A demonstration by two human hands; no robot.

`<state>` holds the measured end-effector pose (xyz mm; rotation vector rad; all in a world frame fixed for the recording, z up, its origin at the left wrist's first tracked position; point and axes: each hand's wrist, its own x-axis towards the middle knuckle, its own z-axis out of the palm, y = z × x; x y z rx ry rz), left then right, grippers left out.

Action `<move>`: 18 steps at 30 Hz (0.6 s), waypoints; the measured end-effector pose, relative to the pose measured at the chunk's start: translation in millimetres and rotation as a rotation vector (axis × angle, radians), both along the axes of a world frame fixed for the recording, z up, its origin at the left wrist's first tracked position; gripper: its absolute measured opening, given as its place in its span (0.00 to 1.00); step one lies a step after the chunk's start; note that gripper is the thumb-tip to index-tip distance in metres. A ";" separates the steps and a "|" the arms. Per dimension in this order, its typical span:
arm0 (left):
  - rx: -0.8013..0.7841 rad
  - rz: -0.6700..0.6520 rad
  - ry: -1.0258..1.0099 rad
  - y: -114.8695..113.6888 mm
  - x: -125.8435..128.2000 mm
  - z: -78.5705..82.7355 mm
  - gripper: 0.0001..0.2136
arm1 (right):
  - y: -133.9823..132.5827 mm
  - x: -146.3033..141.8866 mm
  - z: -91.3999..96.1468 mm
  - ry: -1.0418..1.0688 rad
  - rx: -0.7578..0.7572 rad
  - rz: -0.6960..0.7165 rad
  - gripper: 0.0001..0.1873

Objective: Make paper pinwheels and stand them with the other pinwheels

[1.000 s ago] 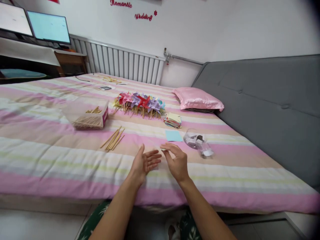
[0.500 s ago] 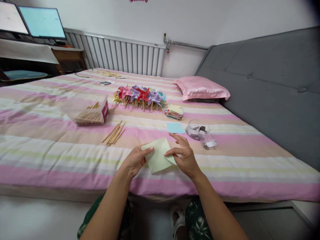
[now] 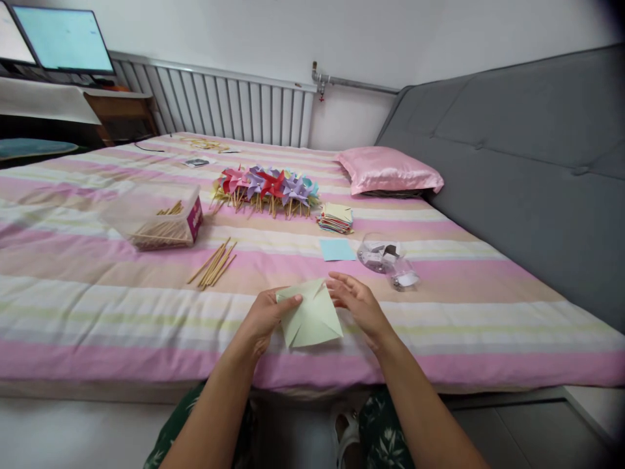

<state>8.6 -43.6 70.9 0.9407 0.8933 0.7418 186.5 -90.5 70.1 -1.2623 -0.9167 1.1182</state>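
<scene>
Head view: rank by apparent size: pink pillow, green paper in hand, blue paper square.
1. pink pillow, narrowly; it lies farther off.
2. green paper, nearer the camera, so the gap is unsure.
3. blue paper square, clearly smallest.

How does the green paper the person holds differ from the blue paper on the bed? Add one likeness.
The green paper is gripped by the left hand; the blue paper lies untouched on the bed. The green paper shows creases and a raised flap; the blue paper lies flat. The green paper is pale green, the blue paper light blue. Both are squarish sheets.
</scene>
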 end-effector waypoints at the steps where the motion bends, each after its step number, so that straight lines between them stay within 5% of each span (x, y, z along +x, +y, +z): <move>1: 0.007 -0.021 0.003 -0.8 0.7 -0.8 0.16 | -0.9 -1.8 0.5 0.043 -0.032 0.037 0.24; 7: 0.067 -0.079 0.043 -3.4 2.8 -2.9 0.15 | -2.9 -8.8 -4.6 0.127 -0.044 0.094 0.22; 18: 0.022 -0.018 0.006 -2.6 2.0 5.4 0.17 | 2.5 -8.1 -5.2 0.175 -0.040 -0.163 0.20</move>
